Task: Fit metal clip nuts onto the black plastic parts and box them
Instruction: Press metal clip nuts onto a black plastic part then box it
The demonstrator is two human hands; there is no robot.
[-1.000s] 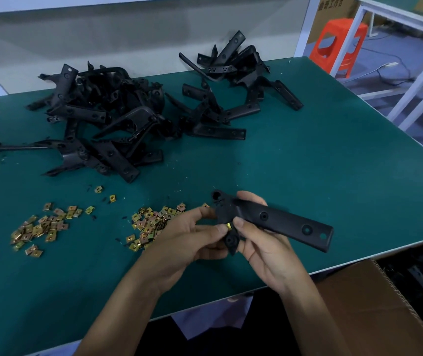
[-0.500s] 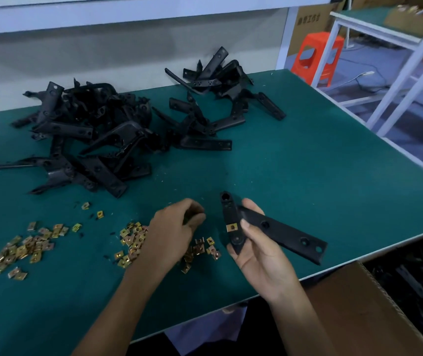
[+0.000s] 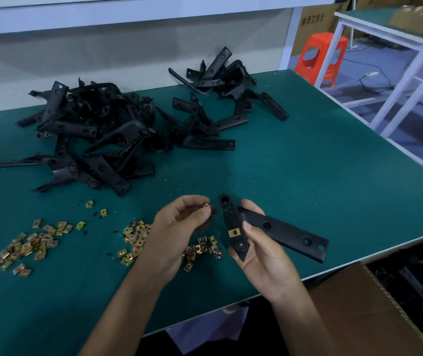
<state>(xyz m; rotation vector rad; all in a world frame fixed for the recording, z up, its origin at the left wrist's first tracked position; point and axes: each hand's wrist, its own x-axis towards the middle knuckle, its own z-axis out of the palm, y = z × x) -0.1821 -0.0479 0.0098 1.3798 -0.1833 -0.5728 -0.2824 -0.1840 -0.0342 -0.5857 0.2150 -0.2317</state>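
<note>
Bare left hand (image 3: 179,227), bare right hand (image 3: 259,253); forearms (image 3: 128,304) uncovered to frame edge. Pale cloth (image 3: 205,330) glimpsed between forearms.

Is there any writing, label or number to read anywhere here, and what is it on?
"工作台": dark print on the brown cardboard box standing behind the far right corner of the table; the two characters before it are too blurred to read.
No marks can be read on the black plastic parts, the clip nuts or the near carton.

Factory assembly bench (image 3: 308,176), heaped black parts (image 3: 89,134).
</note>
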